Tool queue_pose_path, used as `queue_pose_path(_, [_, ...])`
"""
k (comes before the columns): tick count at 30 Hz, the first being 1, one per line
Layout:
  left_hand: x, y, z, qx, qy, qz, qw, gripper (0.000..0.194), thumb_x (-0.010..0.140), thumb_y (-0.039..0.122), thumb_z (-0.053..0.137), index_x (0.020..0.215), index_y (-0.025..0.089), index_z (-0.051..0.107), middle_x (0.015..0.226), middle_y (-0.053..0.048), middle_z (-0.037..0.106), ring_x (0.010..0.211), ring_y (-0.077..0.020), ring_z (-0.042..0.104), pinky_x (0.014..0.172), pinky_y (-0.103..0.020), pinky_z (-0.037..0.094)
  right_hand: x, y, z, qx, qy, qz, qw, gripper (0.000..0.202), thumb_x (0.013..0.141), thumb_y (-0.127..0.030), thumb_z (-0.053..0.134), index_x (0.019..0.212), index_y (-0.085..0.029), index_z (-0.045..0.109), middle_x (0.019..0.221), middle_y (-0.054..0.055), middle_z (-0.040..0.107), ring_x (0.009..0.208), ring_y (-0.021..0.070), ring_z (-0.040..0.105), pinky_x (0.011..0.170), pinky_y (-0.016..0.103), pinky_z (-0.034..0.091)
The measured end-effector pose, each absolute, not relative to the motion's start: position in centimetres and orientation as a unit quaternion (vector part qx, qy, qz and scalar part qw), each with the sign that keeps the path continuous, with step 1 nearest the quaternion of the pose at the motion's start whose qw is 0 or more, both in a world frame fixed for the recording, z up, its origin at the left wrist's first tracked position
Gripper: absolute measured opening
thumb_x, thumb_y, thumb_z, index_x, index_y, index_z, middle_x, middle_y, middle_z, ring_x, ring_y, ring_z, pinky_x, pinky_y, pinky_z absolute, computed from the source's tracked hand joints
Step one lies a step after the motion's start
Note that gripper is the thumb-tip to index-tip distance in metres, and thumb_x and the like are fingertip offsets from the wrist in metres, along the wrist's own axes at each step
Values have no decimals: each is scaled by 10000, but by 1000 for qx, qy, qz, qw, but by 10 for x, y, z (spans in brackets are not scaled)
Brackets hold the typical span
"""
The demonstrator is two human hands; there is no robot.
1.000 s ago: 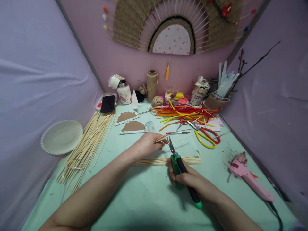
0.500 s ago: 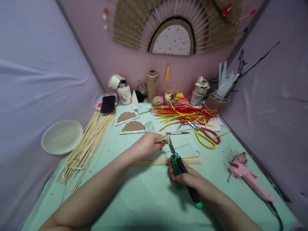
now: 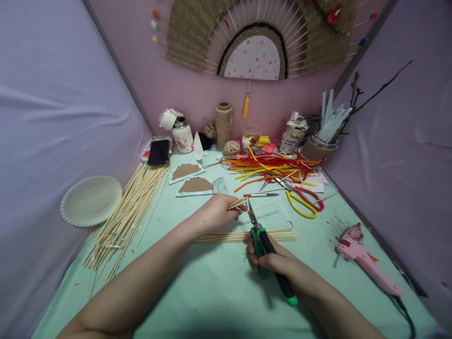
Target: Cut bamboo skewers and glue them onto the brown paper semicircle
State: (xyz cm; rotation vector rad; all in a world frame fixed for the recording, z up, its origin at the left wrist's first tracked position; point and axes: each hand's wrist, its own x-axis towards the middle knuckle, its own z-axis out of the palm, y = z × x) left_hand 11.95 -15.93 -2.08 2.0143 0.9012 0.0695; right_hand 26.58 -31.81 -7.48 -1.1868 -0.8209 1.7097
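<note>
My left hand [image 3: 222, 213] is closed around a few thin wooden sticks [image 3: 238, 203], their ends poking out to the right past the fingers. My right hand [image 3: 271, 259] grips green-and-black handled pruning shears [image 3: 263, 240]. The blades of the shears point up and meet the stick ends beside my left fingertips; whether they touch a stick I cannot tell. Below the hands, a row of several longer wooden sticks [image 3: 282, 234] lies flat on the table, partly hidden by my left wrist and right fingers.
A large pile of sticks [image 3: 137, 207] and a white plate [image 3: 91, 200] lie left. Behind are two cardboard half-circles [image 3: 195, 185], a red-silver pen [image 3: 261, 195], scissors [image 3: 302, 202] and coloured pipe cleaners [image 3: 268, 165]. A pink glue gun [image 3: 367, 263] with its cord rests right.
Almost nothing differs. Both hands, the sticks and the shears keep the same position; the view has shifted very slightly.
</note>
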Motion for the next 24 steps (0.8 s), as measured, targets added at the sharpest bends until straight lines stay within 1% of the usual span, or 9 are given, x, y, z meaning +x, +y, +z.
queue_pose_path(4, [120,-158,-22,820,358,29,445,339,747,142,506,997,174,734,892,-19,734,841,-161,649,744,-244,458,265,-318,-74,-480,-335,686,433,309,726,-248,562,1032,-227,521,922,16,517,783,170,479,709,335,386])
queue_pose_path(7, [120,-158,-24,819,361,29,444,331,742,146,520,992,177,734,913,-21,735,855,-164,650,749,-244,458,264,-318,-73,-487,-335,678,436,310,728,-251,570,1033,-222,522,909,15,520,773,169,484,713,337,391])
queue_pose_path(11, [119,-157,-28,824,355,29,440,324,744,153,521,991,190,729,930,-17,734,869,-166,648,752,-240,456,267,-318,-73,-496,-338,677,425,290,734,-246,593,1014,-217,520,875,11,521,739,161,482,670,312,391])
queue_pose_path(14, [119,-158,-31,846,340,25,409,292,764,164,503,960,196,719,891,-14,725,832,-167,635,713,-235,440,267,-316,-75,-482,-316,697,426,270,740,-259,599,994,-215,517,836,2,500,695,148,468,628,294,395])
queue_pose_path(16, [120,-159,-32,870,328,15,367,243,775,161,493,890,187,705,820,-14,705,767,-163,613,658,-231,410,265,-315,-76,-471,-290,713,431,284,730,-270,608,991,-215,511,803,-9,482,657,134,448,592,280,392])
queue_pose_path(18, [120,-160,-31,891,322,2,321,196,796,172,487,812,176,682,743,-18,670,701,-159,581,610,-234,371,263,-313,-77,-474,-248,725,434,296,696,-266,621,963,-216,502,752,-26,455,597,110,398,517,244,349])
queue_pose_path(20, [121,-161,-30,902,320,-14,290,188,824,207,487,758,168,658,689,-22,638,661,-158,555,583,-241,341,261,-311,-76,-492,-195,724,442,290,661,-243,628,913,-217,487,702,-46,414,542,87,327,448,207,254])
queue_pose_path(22, [120,-161,-29,908,312,-25,279,200,835,209,478,729,166,642,670,-25,624,652,-160,551,578,-246,331,260,-309,-75,-502,-159,718,455,276,653,-227,634,879,-218,476,666,-64,371,511,74,264,428,197,174])
queue_pose_path(24, [118,-159,-28,911,303,-30,279,189,812,158,466,735,169,638,701,-28,639,685,-168,569,595,-245,346,261,-307,-74,-490,-151,715,475,265,667,-228,648,875,-215,485,671,-64,369,518,75,268,440,200,188])
